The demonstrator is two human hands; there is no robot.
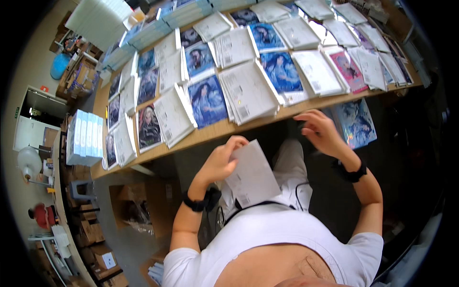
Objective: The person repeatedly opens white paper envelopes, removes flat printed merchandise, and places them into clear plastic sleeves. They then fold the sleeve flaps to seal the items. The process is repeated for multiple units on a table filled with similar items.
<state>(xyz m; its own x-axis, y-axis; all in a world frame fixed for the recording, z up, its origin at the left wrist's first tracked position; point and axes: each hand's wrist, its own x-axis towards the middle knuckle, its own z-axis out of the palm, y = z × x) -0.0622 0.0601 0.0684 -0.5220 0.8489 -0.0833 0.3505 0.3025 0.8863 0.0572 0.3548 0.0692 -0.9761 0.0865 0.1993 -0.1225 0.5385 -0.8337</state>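
Note:
My left hand (220,162) grips a flat white packet (253,174) by its upper left edge, holding it over my lap with a small printed label near its lower edge. My right hand (322,131) is raised just off the table's front edge, its fingers loosely bent and apart, with nothing visible in them. Just beyond that wrist, a stack of blue illustrated packets (356,125) sits below the tabletop level. Closest to my hands on the table are a pile of white packets (248,91) and a blue illustrated packet (207,100).
Rows of overlapping packet piles cover the wooden table (210,135). Pale blue boxes (143,36) line its far left edge, and more boxes (85,136) stand at its left end. An open cardboard box (158,201) is on the floor at the left, near shelving with cartons (93,225).

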